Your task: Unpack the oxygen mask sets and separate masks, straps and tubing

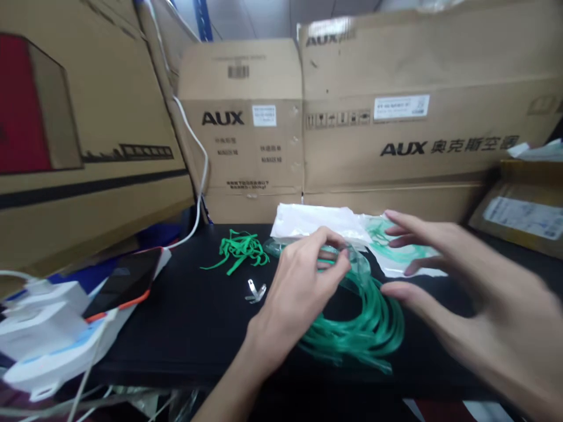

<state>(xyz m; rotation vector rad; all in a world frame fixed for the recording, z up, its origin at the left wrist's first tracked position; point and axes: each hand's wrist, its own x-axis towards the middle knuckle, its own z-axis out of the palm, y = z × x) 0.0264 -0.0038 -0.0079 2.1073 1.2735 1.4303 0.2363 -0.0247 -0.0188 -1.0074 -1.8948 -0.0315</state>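
Note:
A coil of green, slightly see-through strands point(358, 340) lies on the black tabletop in front of me. Crumpled clear plastic, looking like a bag point(361, 266), sits over the coil's far part. My left hand point(303, 269) is above the coil's left side, thumb and fingertips pinched together at the clear plastic's edge. To the right, my right hand point(457, 287) is raised and blurred, fingers and thumb spread with nothing between them. Behind it lies a clear bag of green strands point(385, 237). Left of my left hand are a tangle of green strips point(241, 249) and small metal clips point(255, 291).
White packets point(316, 221) lie behind the coil. AUX cardboard boxes point(250, 140) wall off the back, with another large carton point(97, 117) at left. A phone point(125, 278) and a power strip with white chargers point(48, 316) occupy the left side. A taped box point(523, 205) stands at right.

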